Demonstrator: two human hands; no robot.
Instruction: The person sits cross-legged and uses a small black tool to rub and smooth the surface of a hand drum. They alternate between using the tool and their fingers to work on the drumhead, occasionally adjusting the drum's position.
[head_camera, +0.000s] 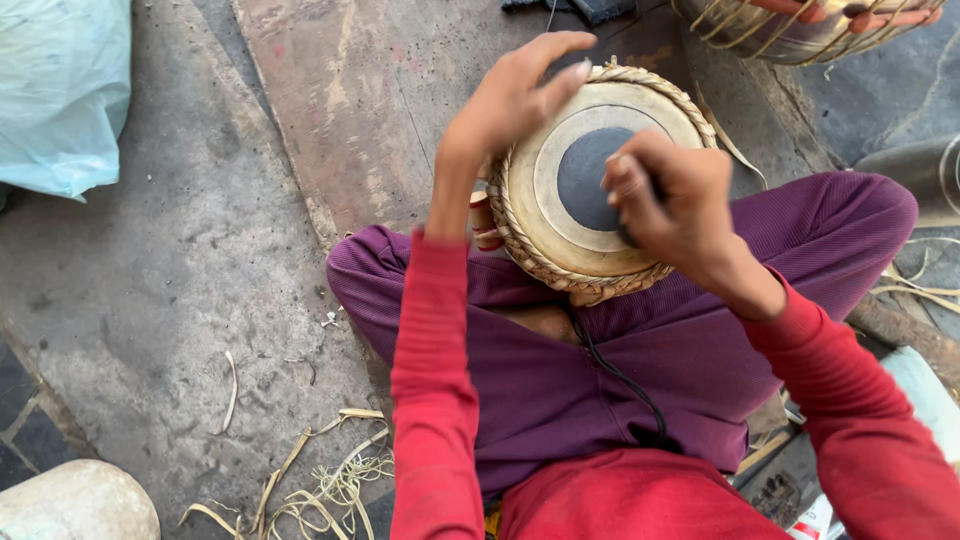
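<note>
While your left hand rests open on the drum rim at upper centre, your right hand grips a dark tool on its black spot; lacing looks done, finishing remains.

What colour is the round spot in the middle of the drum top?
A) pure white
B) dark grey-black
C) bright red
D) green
B: the drum on the person's lap has a dark grey-black circle at its centre, ringed by tan skin, partly covered by the right hand.
</note>
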